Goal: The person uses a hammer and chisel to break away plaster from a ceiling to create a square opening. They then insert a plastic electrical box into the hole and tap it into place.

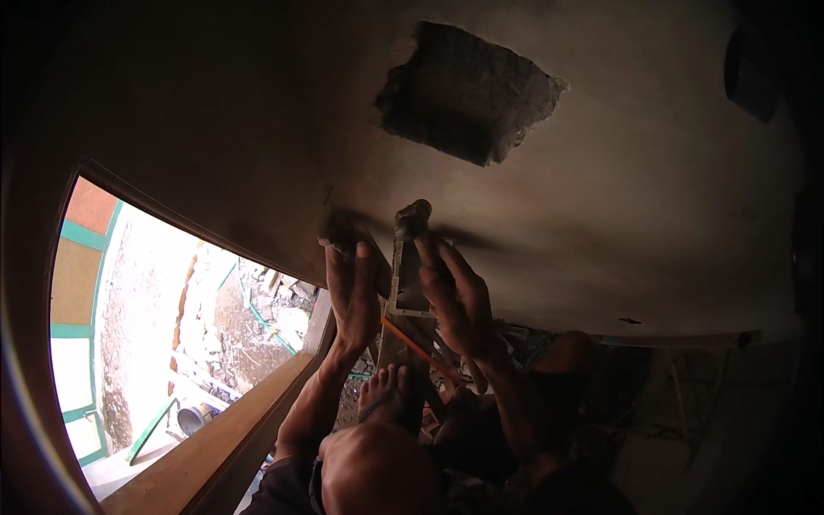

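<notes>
My left hand (354,292) is raised against the plastered wall (618,215), closed on a small dark object (337,227) whose kind I cannot make out. My right hand (455,309) grips the handle of a hammer (414,219), its metal head just right of my left hand, close to the wall. Between and behind my hands is a pale rectangular frame (394,283) around a dark space. Above, a large rough-edged patch (468,94) is broken into the plaster.
At the left, a bright opening with a wooden sill (215,438) shows rubble (283,309), a bucket (193,416) and green strips outside. Below my hands are my knee, my sandalled foot (386,395), an orange strip (412,348) and debris. A dark round shape (751,73) is at the upper right.
</notes>
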Action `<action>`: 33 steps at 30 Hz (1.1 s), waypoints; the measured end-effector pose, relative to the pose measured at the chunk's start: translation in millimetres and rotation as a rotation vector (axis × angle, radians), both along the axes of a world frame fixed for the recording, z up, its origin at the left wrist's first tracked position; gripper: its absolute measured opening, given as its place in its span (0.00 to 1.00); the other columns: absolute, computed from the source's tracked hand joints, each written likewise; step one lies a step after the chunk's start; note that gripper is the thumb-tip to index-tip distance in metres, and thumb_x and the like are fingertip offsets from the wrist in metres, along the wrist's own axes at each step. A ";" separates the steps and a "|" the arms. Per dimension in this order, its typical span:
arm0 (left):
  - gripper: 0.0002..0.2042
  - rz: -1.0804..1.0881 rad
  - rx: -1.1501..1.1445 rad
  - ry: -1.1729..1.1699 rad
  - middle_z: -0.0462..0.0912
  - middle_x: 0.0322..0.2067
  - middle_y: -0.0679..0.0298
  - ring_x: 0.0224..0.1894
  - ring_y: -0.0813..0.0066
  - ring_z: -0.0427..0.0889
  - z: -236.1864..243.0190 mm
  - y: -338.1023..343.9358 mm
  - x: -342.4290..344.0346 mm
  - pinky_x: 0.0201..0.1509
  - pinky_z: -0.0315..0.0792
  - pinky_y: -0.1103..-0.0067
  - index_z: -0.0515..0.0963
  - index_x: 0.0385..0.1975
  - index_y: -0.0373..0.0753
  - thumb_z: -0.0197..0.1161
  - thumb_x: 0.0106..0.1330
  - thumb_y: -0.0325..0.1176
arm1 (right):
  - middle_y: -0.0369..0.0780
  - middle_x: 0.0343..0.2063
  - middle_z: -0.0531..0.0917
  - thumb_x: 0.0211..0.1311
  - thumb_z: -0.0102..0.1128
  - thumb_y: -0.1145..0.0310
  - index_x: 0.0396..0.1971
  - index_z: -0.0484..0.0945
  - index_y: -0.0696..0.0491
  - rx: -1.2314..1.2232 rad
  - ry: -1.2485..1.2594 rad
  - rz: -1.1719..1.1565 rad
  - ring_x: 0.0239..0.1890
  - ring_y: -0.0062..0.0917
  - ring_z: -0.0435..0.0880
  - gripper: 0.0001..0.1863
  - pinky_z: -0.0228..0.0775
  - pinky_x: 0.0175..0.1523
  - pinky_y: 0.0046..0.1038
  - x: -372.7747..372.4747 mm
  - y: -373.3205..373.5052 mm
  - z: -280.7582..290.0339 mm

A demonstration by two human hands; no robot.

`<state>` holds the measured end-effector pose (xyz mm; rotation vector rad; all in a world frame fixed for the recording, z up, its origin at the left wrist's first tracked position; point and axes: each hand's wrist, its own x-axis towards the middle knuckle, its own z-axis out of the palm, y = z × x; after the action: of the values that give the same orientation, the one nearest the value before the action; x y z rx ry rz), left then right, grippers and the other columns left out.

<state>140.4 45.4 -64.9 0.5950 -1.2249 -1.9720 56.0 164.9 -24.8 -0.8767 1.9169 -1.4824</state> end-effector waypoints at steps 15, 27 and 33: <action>0.08 -0.080 0.319 -0.030 0.66 0.23 0.76 0.23 0.90 0.63 -36.7 16.8 3.4 0.24 0.58 0.86 0.67 0.37 0.45 0.52 0.75 0.40 | 0.49 0.33 0.79 0.67 0.51 0.78 0.67 0.61 0.54 0.119 0.972 -0.261 0.33 0.40 0.81 0.28 0.74 0.40 0.37 -75.3 -55.1 -7.3; 0.10 -0.022 -0.056 -0.081 0.77 0.38 0.65 0.39 0.80 0.75 -32.5 -1.4 -0.7 0.41 0.72 0.80 0.69 0.48 0.36 0.50 0.75 0.35 | 0.49 0.33 0.79 0.65 0.54 0.79 0.66 0.61 0.55 0.051 1.053 -0.205 0.31 0.37 0.82 0.29 0.78 0.37 0.35 -69.9 -48.0 -12.2; 0.11 -0.024 0.113 -0.074 0.78 0.38 0.64 0.41 0.79 0.76 -32.0 3.9 6.1 0.46 0.73 0.78 0.70 0.48 0.34 0.55 0.72 0.32 | 0.47 0.27 0.77 0.66 0.56 0.74 0.67 0.61 0.51 0.217 1.200 -0.317 0.24 0.37 0.80 0.30 0.76 0.27 0.37 -93.5 -55.2 -22.1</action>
<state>146.6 49.3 -96.9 0.7182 -1.1755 -2.0660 -37.4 109.8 -46.9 -1.6226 3.0913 -0.8560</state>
